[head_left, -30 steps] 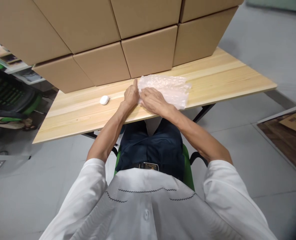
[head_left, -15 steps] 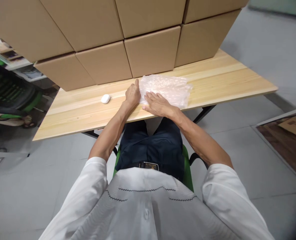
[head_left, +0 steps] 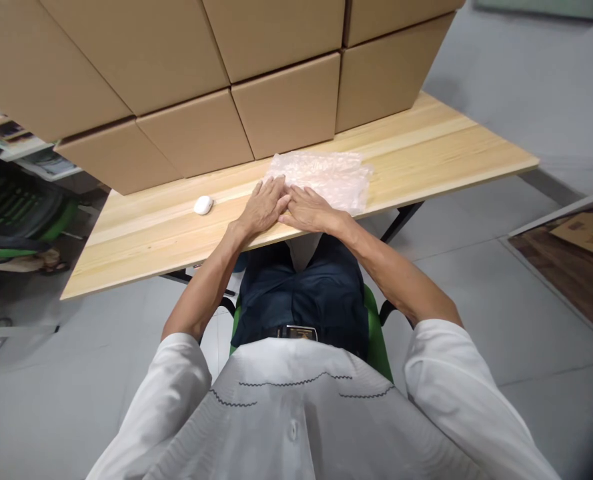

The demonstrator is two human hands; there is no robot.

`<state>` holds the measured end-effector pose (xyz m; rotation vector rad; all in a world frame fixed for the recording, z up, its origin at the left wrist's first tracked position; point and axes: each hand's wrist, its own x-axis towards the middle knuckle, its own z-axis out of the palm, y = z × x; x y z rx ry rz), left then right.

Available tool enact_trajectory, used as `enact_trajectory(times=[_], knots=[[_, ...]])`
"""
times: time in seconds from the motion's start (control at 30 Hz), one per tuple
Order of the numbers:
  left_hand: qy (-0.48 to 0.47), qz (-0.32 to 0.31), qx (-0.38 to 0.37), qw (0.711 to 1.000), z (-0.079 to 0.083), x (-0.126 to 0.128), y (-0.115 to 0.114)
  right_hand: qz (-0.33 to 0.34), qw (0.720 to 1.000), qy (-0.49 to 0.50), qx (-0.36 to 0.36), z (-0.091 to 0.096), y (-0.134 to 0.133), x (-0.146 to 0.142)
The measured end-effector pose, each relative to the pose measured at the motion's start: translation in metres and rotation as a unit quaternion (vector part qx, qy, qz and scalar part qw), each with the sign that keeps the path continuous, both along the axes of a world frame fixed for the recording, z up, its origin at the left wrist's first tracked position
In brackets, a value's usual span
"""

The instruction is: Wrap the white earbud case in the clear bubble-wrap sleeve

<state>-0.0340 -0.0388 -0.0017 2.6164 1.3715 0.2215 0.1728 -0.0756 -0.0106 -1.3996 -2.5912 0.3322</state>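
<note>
A crumpled, see-through sheet of bubble wrap [head_left: 333, 177] lies flat on the wooden table [head_left: 456, 143]. My left hand [head_left: 263, 207] rests palm down at the sheet's left end, fingers stretched out. Beside it, my right hand [head_left: 306, 208] lies flat on the near left part of the sheet, its fingers pointing left. The two hands touch or nearly touch at the thumbs and fingertips. A small white rounded case [head_left: 203, 205] sits on the table to the left of my left hand.
Stacked cardboard boxes [head_left: 286, 107] form a wall along the table's far side. At the left stand a dark green-and-black chair [head_left: 21, 200] and a shelf with items [head_left: 41, 157]. A brown panel with cardboard [head_left: 576, 267] lies at the right.
My left hand has turned from an upright, curled hold at the sheet's left edge to lying flat with fingers extended. My right hand stays flat on the bubble wrap. The view has shifted slightly.
</note>
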Motion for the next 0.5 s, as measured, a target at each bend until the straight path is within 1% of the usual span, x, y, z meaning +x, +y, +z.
enact_trajectory(times=[0.07,0.13,0.33,0.5], knots=[[0.025,0.009,-0.034,0.999,-0.003,0.0,0.003,0.006,1.0,-0.003,0.0,0.0,0.0,0.002],[0.039,0.014,-0.049,0.998,-0.003,-0.001,0.006,0.005,1.0,-0.006,-0.003,-0.001,-0.001,0.006],[0.053,0.014,-0.049,0.997,0.001,-0.001,0.003,-0.023,1.0,-0.015,-0.01,-0.004,-0.009,0.032],[0.056,0.01,-0.05,0.997,0.001,-0.001,0.003,-0.043,0.999,0.001,0.014,-0.013,-0.012,0.055]])
